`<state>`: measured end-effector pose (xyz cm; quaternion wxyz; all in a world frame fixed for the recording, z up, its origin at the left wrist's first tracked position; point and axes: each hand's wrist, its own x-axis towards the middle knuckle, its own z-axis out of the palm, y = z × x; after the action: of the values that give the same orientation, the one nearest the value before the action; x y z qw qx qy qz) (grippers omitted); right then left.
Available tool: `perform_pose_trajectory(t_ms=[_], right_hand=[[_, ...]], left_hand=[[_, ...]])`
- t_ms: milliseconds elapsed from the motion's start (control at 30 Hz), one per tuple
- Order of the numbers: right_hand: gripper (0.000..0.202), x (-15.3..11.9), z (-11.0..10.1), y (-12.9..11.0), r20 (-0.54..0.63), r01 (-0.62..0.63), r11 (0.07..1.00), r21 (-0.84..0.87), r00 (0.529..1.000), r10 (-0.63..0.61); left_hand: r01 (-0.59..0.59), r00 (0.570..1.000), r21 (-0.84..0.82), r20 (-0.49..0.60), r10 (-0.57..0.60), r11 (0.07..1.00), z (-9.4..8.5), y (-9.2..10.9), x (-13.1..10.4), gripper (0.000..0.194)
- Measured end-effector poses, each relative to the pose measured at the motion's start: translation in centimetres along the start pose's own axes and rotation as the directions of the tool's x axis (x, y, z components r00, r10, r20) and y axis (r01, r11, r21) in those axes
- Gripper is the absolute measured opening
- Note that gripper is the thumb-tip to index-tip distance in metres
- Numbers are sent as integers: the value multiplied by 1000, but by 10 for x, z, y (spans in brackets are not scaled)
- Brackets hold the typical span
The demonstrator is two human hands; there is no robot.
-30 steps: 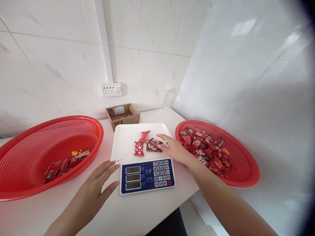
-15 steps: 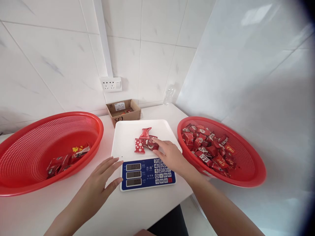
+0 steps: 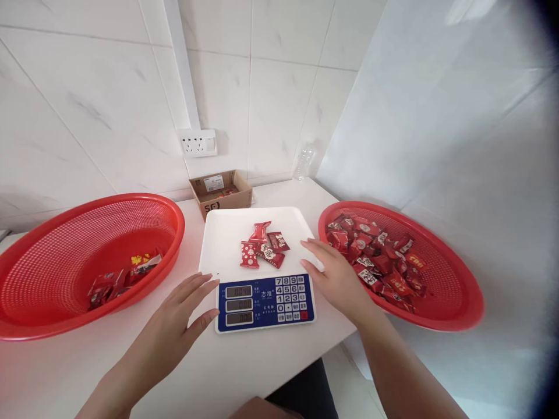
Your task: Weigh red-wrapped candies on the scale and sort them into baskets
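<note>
Several red-wrapped candies (image 3: 269, 256) lie in a loose cluster on the white pan of a digital scale (image 3: 227, 233). The scale's blue front panel carries number keys and three small displays. My right hand (image 3: 334, 276) hovers over the pan's right edge, fingers apart and holding nothing. At the scale's front left corner is my left hand (image 3: 183, 311), its fingers spread and empty. To the right, a red plastic basket (image 3: 454, 291) holds a heap of similar candies (image 3: 379, 262).
A second red basket (image 3: 56, 256) on the left has a few packets (image 3: 117, 285) at its bottom. Behind the scale sits a cardboard box (image 3: 227, 201) with some packets inside. A clear plastic bottle (image 3: 304, 161) stands in the back corner, near a wall socket (image 3: 198, 143).
My right hand has let go of the candies and drawn back to the right, off the cluster. My left hand stays in nearly the same place. The view has shifted slightly.
</note>
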<state>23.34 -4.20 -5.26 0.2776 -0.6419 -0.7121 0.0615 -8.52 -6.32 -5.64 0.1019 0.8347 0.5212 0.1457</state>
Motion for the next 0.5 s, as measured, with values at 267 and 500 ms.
perform_pose_trajectory(t_ms=[267, 500], right_hand=[[46, -63, -44, 54, -70, -344, 931, -124, 939, 338], [49, -77, -36, 57, 30, -466, 841, -273, 870, 492]], left_hand=[[34, 998, -85, -55, -39, 996, -7, 5, 4, 37], [26, 999, -111, -45, -31, 994, -4, 14, 7, 37]])
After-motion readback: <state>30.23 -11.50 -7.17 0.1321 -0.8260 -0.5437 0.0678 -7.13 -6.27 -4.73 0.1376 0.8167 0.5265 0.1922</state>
